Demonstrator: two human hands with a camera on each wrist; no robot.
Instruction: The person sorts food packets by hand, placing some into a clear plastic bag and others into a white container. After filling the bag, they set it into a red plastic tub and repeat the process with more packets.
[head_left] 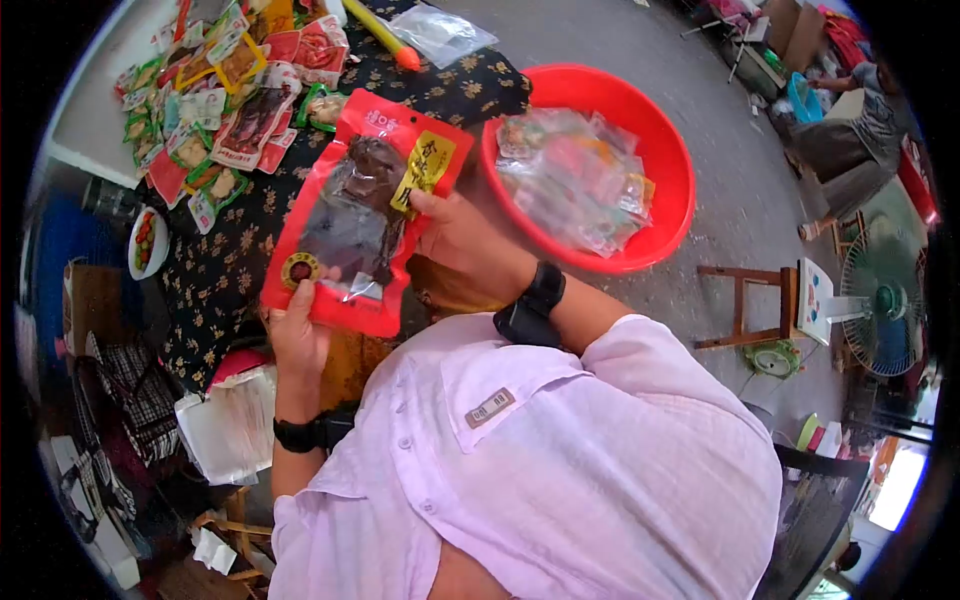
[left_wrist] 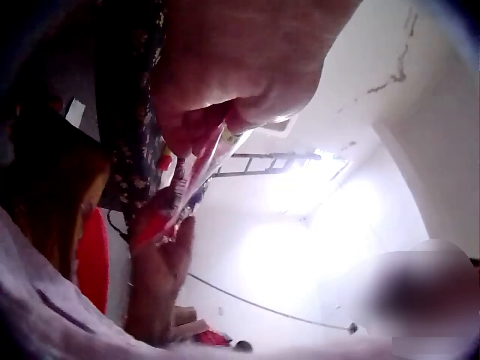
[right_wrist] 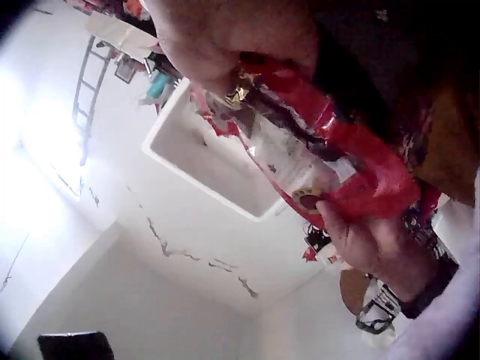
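A red packet [head_left: 345, 225] with a clear window, dark contents and a yellow label is held up in front of the body. The left hand [head_left: 298, 340] pinches its lower left corner, thumb on the front near a round emblem. On the right edge, beside the yellow label, the right hand [head_left: 465, 245] grips it with the thumb on top. In the right wrist view the packet [right_wrist: 360, 176] spans between the right hand [right_wrist: 232, 37] and the left hand [right_wrist: 375, 244]. The left wrist view shows it edge-on.
Small food packets [head_left: 190, 140] lie heaped on a dark flowered cloth [head_left: 225, 270] at the left. A red basin [head_left: 665, 170] of clear-wrapped packets stands right of the cloth. A white bowl [head_left: 148, 243], a wooden stool [head_left: 745, 305] and a fan [head_left: 885, 300] are farther out.
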